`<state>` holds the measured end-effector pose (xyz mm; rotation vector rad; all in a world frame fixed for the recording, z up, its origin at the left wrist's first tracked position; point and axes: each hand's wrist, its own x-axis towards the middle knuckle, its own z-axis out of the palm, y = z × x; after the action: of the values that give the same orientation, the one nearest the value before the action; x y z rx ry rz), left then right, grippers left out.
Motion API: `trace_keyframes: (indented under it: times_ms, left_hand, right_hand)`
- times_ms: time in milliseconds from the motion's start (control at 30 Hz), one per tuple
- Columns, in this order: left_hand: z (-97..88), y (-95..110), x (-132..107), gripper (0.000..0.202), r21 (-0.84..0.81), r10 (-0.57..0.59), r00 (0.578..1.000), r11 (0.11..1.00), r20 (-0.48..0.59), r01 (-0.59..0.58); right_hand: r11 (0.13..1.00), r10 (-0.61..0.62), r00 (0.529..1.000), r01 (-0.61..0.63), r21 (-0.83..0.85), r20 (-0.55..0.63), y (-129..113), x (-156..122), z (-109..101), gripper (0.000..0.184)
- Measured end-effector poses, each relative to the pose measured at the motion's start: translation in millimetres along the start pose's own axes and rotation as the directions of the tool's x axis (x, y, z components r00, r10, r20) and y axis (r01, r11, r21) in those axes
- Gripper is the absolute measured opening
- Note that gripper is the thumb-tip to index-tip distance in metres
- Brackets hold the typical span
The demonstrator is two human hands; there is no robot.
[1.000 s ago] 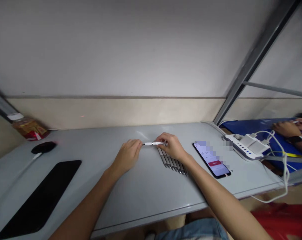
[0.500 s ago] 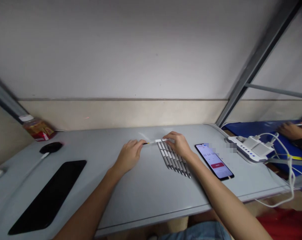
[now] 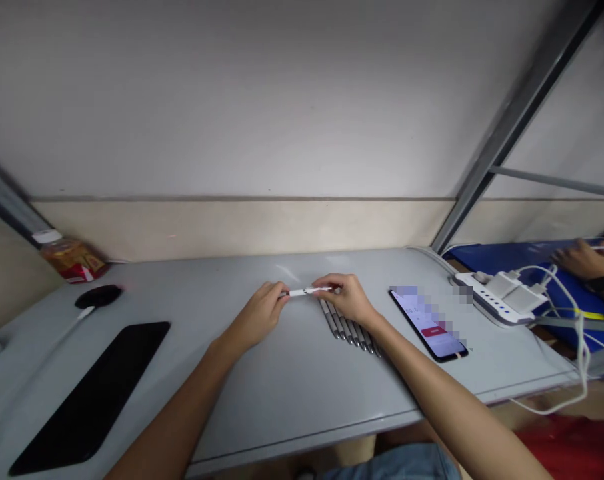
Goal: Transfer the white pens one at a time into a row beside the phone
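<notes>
A white pen (image 3: 299,292) is held level between my two hands above the desk. My left hand (image 3: 263,311) pinches its left end with thumb and fingers. At the other end, my right hand (image 3: 349,296) grips the white barrel, partly covering it. Below and beside my right hand lies a row of several white pens with grey grips (image 3: 351,329), side by side at a slant. My right hand and forearm hide the upper ends of the row.
A lit phone (image 3: 429,325) and a white power strip (image 3: 497,299) with cables lie to the right. On the left are a dark flat slab (image 3: 92,393), a black round pad (image 3: 99,296) and a bottle (image 3: 71,257). Another person's hand (image 3: 582,259) is at far right.
The two parts of the pen, with a thin dark-tipped piece showing between them before, have come together. My right hand has shifted slightly left and down.
</notes>
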<state>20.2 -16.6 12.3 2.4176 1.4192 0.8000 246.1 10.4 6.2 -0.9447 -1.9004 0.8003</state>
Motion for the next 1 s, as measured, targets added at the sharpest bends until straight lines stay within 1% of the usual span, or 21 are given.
trace_keyframes:
  times_ms: [67, 133, 233, 267, 300, 333, 367, 400, 467, 500, 533, 600, 667, 700, 767, 800, 867, 933, 967, 1000]
  left_hand:
    - [-3.3, 2, 1, 0.019, -0.012, 0.008, 1.0, 1.0, -0.018, -0.008]
    - [-5.0, 3, 2, 0.018, -0.026, 0.026, 0.999, 0.999, -0.031, -0.027]
    - [-5.4, 2, 3, 0.018, -0.037, 0.03, 0.998, 0.999, -0.053, -0.032]
    - [-5.2, 1, 2, 0.018, -0.037, 0.028, 0.998, 0.999, -0.055, -0.03]
    - [-4.9, 0, 2, 0.018, -0.035, 0.025, 0.998, 0.999, -0.052, -0.026]
    - [-4.7, -1, 2, 0.019, -0.033, 0.022, 0.999, 0.999, -0.043, -0.024]
    - [-4.4, -2, 2, 0.019, -0.032, 0.023, 0.999, 0.999, -0.028, -0.023]
    - [-4.2, -2, 2, 0.019, -0.033, 0.023, 1.0, 0.999, -0.016, -0.024]
    - [-3.8, -1, 1, 0.019, -0.041, 0.025, 1.0, 0.999, -0.01, -0.025]
    - [-3.6, -1, 1, 0.019, -0.046, 0.024, 1.0, 0.999, -0.012, -0.024]
    - [-3.4, 0, 1, 0.019, -0.051, 0.022, 1.0, 0.998, -0.014, -0.022]
    - [-3.1, 0, 2, 0.018, -0.061, 0.011, 1.0, 0.998, -0.022, -0.012]
    - [-3.1, 1, 2, 0.016, -0.071, 0.004, 1.0, 0.997, -0.026, -0.005]
    - [-3.3, 1, 2, 0.015, -0.075, 0.002, 1.0, 0.997, -0.025, -0.004]
    - [-4.1, 2, 2, 0.014, -0.078, 0.001, 1.0, 0.997, -0.012, -0.002]
    - [-4.6, 2, 2, 0.014, -0.078, 0.003, 1.0, 0.997, -0.003, -0.003]
    - [-5.6, 4, 2, 0.015, -0.076, 0.003, 1.0, 0.997, 0.005, -0.003]
    - [-6.3, 5, 2, 0.015, -0.072, 0.003, 1.0, 0.997, 0.01, -0.003]
    - [-6.4, 6, 1, 0.015, -0.069, 0.004, 1.0, 0.998, 0.013, -0.003]
    - [-6.4, 6, 1, 0.015, -0.068, 0.007, 1.0, 0.998, 0.015, -0.006]
  right_hand:
    - [0.993, 0.068, 0.997, -0.072, 0.092, 0.046, -3, 0, 0, 0.027]
    - [0.979, 0.123, 0.986, -0.139, 0.148, 0.113, -7, 0, -3, 0.036]
    - [0.96, 0.136, 0.971, -0.178, 0.214, 0.199, -13, 0, -9, 0.029]
    - [0.955, 0.127, 0.966, -0.18, 0.234, 0.225, -14, 0, -12, 0.032]
    - [0.951, 0.12, 0.961, -0.183, 0.249, 0.25, -14, 0, -14, 0.035]
    - [0.948, 0.122, 0.955, -0.193, 0.253, 0.271, -13, 0, -16, 0.035]
    - [0.947, 0.136, 0.948, -0.209, 0.243, 0.286, -12, 0, -17, 0.029]
    - [0.948, 0.158, 0.943, -0.227, 0.221, 0.291, -11, 0, -17, 0.03]
    - [0.954, 0.192, 0.94, -0.247, 0.172, 0.283, -9, 1, -17, 0.047]
    - [0.957, 0.191, 0.943, -0.241, 0.162, 0.273, -9, 1, -17, 0.05]
    - [0.96, 0.175, 0.949, -0.223, 0.168, 0.261, -8, 1, -17, 0.046]
    - [0.96, 0.134, 0.96, -0.188, 0.21, 0.246, -9, 0, -16, 0.03]
    - [0.956, 0.135, 0.957, -0.194, 0.22, 0.258, -10, -1, -16, 0.033]
    - [0.957, 0.153, 0.95, -0.211, 0.198, 0.271, -9, -1, -16, 0.031]
    - [0.961, 0.191, 0.941, -0.237, 0.14, 0.281, -9, -1, -16, 0.037]
    - [0.964, 0.192, 0.944, -0.232, 0.127, 0.269, -8, -1, -16, 0.038]
    - [0.968, 0.168, 0.954, -0.207, 0.141, 0.249, -7, 0, -16, 0.032]
    - [0.968, 0.16, 0.95, -0.205, 0.148, 0.269, -7, 0, -17, 0.03]
    - [0.968, 0.171, 0.946, -0.214, 0.133, 0.276, -8, 0, -17, 0.031]
    - [0.968, 0.184, 0.943, -0.223, 0.114, 0.277, -8, 0, -17, 0.038]
